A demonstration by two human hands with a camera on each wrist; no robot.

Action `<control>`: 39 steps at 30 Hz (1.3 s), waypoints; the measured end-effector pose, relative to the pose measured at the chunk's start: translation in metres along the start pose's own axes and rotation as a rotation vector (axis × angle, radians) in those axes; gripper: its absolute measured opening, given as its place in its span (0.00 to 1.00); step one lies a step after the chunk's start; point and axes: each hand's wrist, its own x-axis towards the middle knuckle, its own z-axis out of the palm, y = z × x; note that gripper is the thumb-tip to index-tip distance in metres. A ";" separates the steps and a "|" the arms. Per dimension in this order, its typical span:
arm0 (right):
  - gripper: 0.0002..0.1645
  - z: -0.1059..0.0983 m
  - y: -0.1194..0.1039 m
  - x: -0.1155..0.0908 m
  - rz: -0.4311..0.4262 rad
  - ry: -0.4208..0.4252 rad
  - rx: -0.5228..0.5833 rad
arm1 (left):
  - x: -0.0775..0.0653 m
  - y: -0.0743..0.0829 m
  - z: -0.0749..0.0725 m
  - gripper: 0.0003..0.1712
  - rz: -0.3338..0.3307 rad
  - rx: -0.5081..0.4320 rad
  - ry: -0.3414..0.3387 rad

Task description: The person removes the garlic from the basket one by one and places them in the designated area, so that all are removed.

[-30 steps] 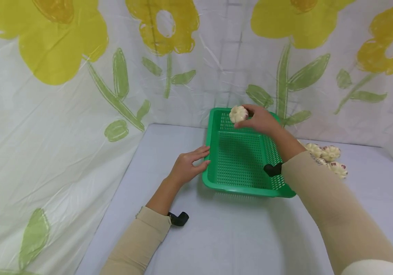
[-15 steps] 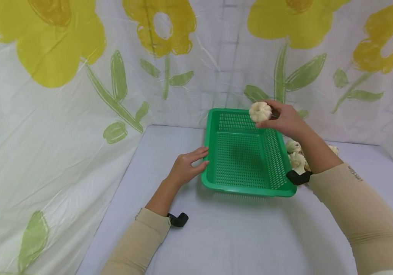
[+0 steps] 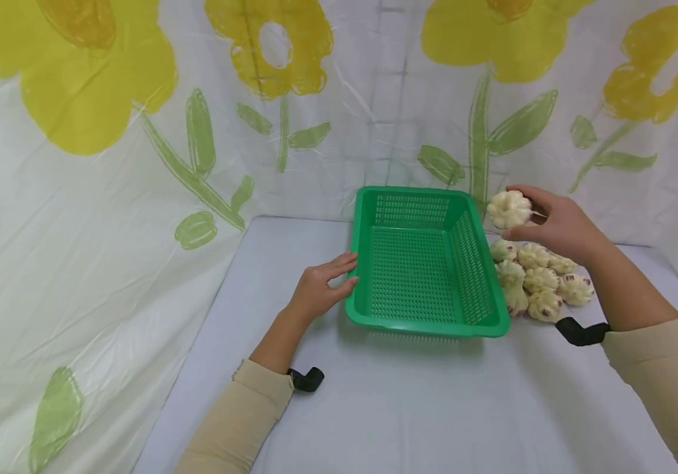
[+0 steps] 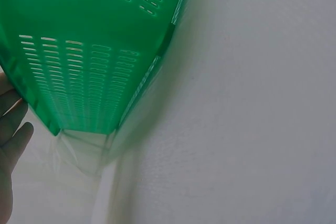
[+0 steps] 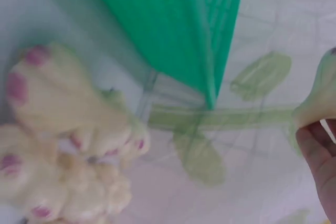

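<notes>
My right hand (image 3: pixel 564 224) pinches a garlic bulb (image 3: pixel 509 210) between thumb and fingers, raised just beyond the right rim of the green plastic basket (image 3: pixel 428 330). In the right wrist view, only part of that garlic bulb (image 5: pixel 324 90) shows at the right edge, with fingertips on it. My left hand (image 3: pixel 320 286) touches the basket's left rim with fingers extended. The left wrist view shows those fingers (image 4: pixel 13 124) against the basket's outer side (image 4: pixel 79 82). Several cream garlic bulbs with purple marks (image 3: pixel 542 280) lie heaped right of the basket.
A white-covered table (image 3: pixel 410 408) carries the basket and the heap. Behind and to the left hangs a white sheet (image 3: pixel 108 230) printed with yellow flowers. Black wrist cameras (image 3: pixel 582 332) sit on both wrists.
My right hand has moved right, carrying the garlic bulb from above the basket to beyond its right rim. The heap, earlier partly behind the arm, shows more fully. My left hand stays at the rim.
</notes>
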 end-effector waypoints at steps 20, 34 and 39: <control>0.56 0.001 0.119 -0.066 0.166 0.008 -0.128 | 0.000 0.000 0.001 0.21 -0.029 -0.008 0.011; 0.65 0.006 0.160 -0.090 0.257 0.005 -0.315 | 0.002 0.000 0.003 0.21 -0.022 -0.003 0.007; 0.68 0.009 0.165 -0.093 0.290 0.001 -0.301 | 0.002 0.001 0.004 0.21 -0.018 -0.006 0.008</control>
